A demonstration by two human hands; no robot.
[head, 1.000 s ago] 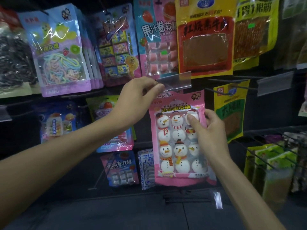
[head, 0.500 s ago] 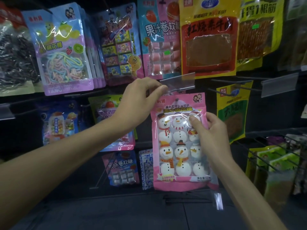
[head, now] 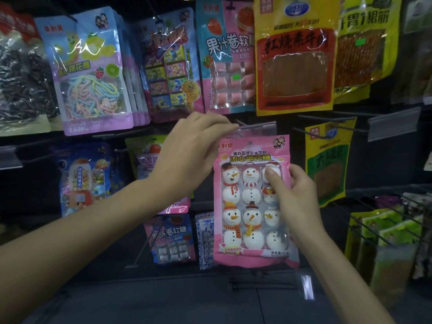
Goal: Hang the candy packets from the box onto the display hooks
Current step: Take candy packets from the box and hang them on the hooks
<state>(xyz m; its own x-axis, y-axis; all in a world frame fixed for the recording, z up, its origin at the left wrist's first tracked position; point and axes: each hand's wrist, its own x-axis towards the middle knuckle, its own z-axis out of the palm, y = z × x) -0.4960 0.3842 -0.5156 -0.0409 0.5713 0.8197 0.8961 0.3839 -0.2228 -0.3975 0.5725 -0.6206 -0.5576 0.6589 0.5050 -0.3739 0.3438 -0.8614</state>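
Note:
A pink packet of snowman marshmallows [head: 247, 206] hangs upright in front of the display wall, its top just under a clear price-tag flap [head: 257, 128] at the end of a hook. My right hand [head: 292, 195] grips the packet's right edge, thumb on its front. My left hand [head: 194, 150] reaches to the packet's top left corner and pinches it at the hook's tip. The packet's hang hole and the hook wire are hidden behind the flap and my fingers. The box is not in view.
Hanging packets fill the wall: pastel string candy [head: 88, 73], pink strawberry roll candy [head: 228, 57], yellow-red snack bag [head: 294, 54], yellow-green bag [head: 327, 160]. A bare hook [head: 327, 119] juts out right of the flap. Wire baskets of green bags [head: 388, 228] stand lower right.
The packet and both hands have stayed at the hook; the packet has shifted slightly down and right in view, and my right thumb sits a little higher on its front.

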